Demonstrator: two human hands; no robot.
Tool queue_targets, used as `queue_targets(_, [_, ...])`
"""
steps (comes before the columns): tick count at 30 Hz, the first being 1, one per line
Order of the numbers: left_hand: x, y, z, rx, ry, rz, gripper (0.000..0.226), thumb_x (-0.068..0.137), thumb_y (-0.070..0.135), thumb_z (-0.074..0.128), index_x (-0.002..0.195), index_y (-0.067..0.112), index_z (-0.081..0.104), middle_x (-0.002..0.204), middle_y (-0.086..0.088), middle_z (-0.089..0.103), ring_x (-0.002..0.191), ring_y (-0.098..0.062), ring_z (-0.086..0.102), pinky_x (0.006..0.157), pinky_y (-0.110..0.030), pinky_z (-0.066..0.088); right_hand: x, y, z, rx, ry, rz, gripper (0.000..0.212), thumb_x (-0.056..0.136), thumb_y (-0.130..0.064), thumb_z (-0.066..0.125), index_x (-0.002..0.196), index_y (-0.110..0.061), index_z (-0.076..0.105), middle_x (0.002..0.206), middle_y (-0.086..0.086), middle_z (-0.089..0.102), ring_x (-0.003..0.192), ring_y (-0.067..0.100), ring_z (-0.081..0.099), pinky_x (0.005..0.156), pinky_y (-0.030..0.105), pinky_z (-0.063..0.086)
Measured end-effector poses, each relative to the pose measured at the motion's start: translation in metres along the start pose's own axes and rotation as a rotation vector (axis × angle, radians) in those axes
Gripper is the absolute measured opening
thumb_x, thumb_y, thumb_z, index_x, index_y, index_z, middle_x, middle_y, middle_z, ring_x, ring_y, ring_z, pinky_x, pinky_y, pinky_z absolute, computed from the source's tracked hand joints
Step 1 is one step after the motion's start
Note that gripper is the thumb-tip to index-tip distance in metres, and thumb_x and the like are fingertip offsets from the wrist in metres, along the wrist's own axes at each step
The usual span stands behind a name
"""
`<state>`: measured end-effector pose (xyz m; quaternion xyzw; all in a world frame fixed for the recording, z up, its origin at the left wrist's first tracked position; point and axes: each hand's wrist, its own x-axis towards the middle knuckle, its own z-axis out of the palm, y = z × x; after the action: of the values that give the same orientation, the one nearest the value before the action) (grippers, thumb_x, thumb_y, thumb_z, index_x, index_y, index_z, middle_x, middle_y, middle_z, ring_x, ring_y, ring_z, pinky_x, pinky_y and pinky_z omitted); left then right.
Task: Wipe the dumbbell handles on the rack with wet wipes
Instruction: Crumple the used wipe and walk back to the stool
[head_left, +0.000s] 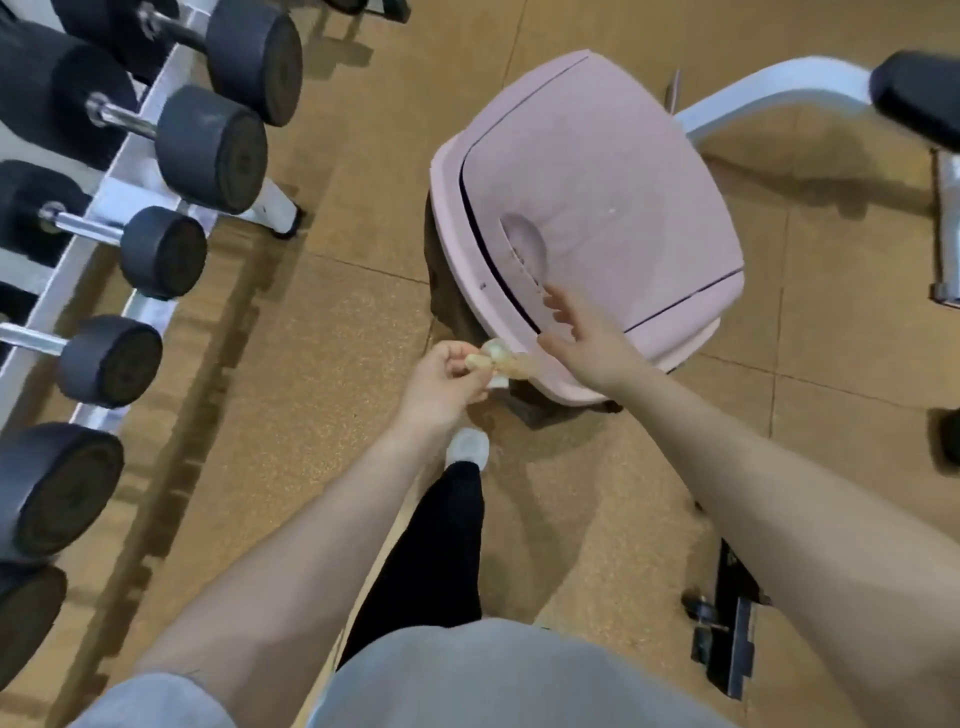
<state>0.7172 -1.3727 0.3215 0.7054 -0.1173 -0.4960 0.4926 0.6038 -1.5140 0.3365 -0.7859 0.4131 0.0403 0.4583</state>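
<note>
Rack left of bin

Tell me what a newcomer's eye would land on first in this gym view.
The pink lidded bin fills the centre, with the right hand open on its near edge. Beside it, the left hand pinches a crumpled wipe. Along the left edge, dark dumbbells sit in a row on a white rack.

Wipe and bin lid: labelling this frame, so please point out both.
wipe (497, 358), head view, crumpled middle pinched in the left hand (447, 382).
bin lid (613, 171), head view, bare pink top.
</note>
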Motion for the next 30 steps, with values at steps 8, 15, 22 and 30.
queue_targets(8, [0.148, 0.027, 0.028, 0.018, -0.055, -0.191, 0.018, 0.083, 0.007, 0.065, 0.096, 0.015, 0.056, 0.090, -0.003, 0.063, 0.080, -0.014, 0.061, 0.078, -0.027, 0.053, 0.132, 0.033, -0.031, -0.529, -0.161, 0.025, 0.044, 0.089, -0.013, 0.046, 0.131, -0.002, 0.042, 0.135, 0.017, 0.042, 0.120, 0.038, 0.042, 0.095, 0.043, 0.038])
queue_targets(15, [0.191, 0.027, 0.070, 0.079, -0.185, -0.321, 0.030, 0.090, 0.015, 0.059, 0.119, 0.014, 0.056, 0.105, 0.004, 0.058, 0.105, -0.017, 0.056, 0.100, -0.034, 0.045, 0.153, 0.052, -0.044, -0.464, -0.184, 0.142, 0.051, 0.084, -0.003, 0.048, 0.134, -0.005, 0.040, 0.137, 0.014, 0.043, 0.125, 0.032, 0.041, 0.099, 0.034, 0.036])
queue_targets(22, [0.189, 0.042, 0.072, 0.261, -0.191, -0.296, 0.037, 0.094, 0.020, 0.051, 0.130, 0.010, 0.050, 0.115, -0.004, 0.060, 0.095, -0.014, 0.059, 0.082, -0.022, 0.046, 0.159, 0.048, -0.059, -0.452, -0.252, 0.186, 0.051, 0.087, -0.002, 0.045, 0.137, -0.006, 0.037, 0.137, 0.020, 0.042, 0.126, 0.034, 0.040, 0.101, 0.032, 0.032])
queue_targets(30, [0.139, 0.031, 0.030, 0.206, 0.172, -0.196, 0.023, 0.091, 0.019, 0.051, 0.112, 0.018, 0.060, 0.102, -0.001, 0.064, 0.094, -0.015, 0.060, 0.083, -0.027, 0.046, 0.156, 0.031, -0.055, -0.609, -0.437, 0.050, 0.042, 0.088, -0.006, 0.044, 0.129, -0.005, 0.045, 0.127, 0.023, 0.050, 0.119, 0.038, 0.046, 0.096, 0.038, 0.039])
